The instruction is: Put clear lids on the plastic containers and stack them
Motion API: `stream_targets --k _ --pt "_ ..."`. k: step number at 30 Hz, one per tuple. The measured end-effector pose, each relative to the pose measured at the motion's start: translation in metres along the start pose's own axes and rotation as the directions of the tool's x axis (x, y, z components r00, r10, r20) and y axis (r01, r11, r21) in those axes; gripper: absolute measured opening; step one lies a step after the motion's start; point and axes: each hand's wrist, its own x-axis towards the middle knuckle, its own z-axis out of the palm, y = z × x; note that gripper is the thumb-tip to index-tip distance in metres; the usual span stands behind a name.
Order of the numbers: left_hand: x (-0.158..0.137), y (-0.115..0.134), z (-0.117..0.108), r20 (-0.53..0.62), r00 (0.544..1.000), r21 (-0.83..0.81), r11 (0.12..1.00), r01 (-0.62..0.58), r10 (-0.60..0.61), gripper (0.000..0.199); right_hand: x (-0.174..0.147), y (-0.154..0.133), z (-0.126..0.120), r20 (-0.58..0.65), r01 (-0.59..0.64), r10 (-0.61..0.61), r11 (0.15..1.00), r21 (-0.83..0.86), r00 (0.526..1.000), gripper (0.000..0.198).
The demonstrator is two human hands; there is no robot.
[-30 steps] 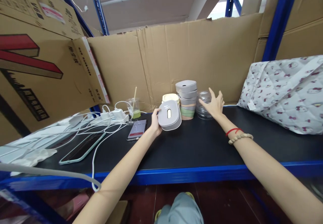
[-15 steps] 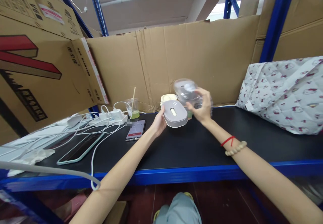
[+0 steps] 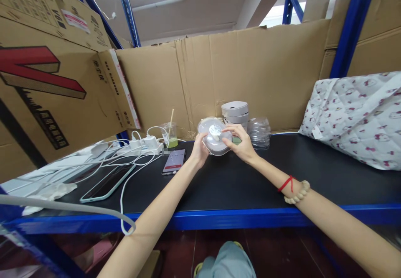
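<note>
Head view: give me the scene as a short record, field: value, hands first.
left hand: holding gray piece under clear cover
right hand: thumb and fingers at clear cover's right side
cover marking: round white label, text unreadable
behind hands: stack of gray pieces
right of stack: clear plastic covers
left side: two phones, cup with green liquid

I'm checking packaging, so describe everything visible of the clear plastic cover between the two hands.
The clear, glossy, rounded plastic cover has a round white sticker near its middle, its print illegible. Tilted, stickered face toward the camera, it is held above the black tabletop, in front of a grey rounded piece showing through it. The right hand touches its right side with thumb and fingers; the left hand is at its left edge, contact unclear.
</note>
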Motion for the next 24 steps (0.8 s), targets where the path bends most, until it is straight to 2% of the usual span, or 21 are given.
stream_targets --k 2,3,6,8,9,13,16,22,24 --pt "-0.001 0.001 0.0 -0.001 1.0 0.006 1.0 -0.006 0.006 0.032 0.002 -0.002 0.002 -0.031 -0.191 0.197 0.973 0.131 0.98 0.051" --pt "-0.001 0.001 0.0 0.008 1.0 0.012 1.0 -0.008 0.008 0.034 0.003 -0.004 0.002 -0.032 -0.301 0.312 0.935 0.187 0.949 0.058" --pt "-0.003 0.001 0.0 0.032 0.999 0.048 0.999 -0.004 0.002 0.038 0.009 -0.012 0.001 0.101 -0.61 0.608 0.746 0.266 0.787 0.067" --pt "-0.003 0.001 0.0 0.032 0.999 0.067 0.998 0.008 -0.01 0.039 0.011 -0.02 -0.001 0.219 -0.717 0.685 0.639 0.278 0.695 0.057" --pt "-0.003 0.001 0.0 0.028 0.999 0.073 0.997 0.015 -0.017 0.038 0.012 -0.023 -0.002 0.253 -0.739 0.696 0.61 0.287 0.672 0.05" --pt "-0.003 0.003 0.001 0.015 0.999 0.083 0.996 0.045 -0.046 0.034 0.014 -0.034 -0.006 0.272 -0.758 0.711 0.568 0.32 0.648 0.038" --pt "-0.004 0.005 0.001 0.019 0.998 0.08 0.995 0.056 -0.058 0.033 0.014 -0.035 -0.007 0.281 -0.757 0.706 0.564 0.331 0.649 0.041" --pt "-0.001 0.004 -0.003 0.106 0.992 0.096 0.994 0.059 -0.069 0.041 0.014 -0.033 -0.007 0.279 -0.766 0.718 0.554 0.327 0.638 0.053" --pt "0.0 0.004 -0.004 0.117 0.99 0.097 0.993 0.069 -0.08 0.043 0.013 -0.032 -0.008 0.302 -0.776 0.717 0.552 0.304 0.628 0.051"
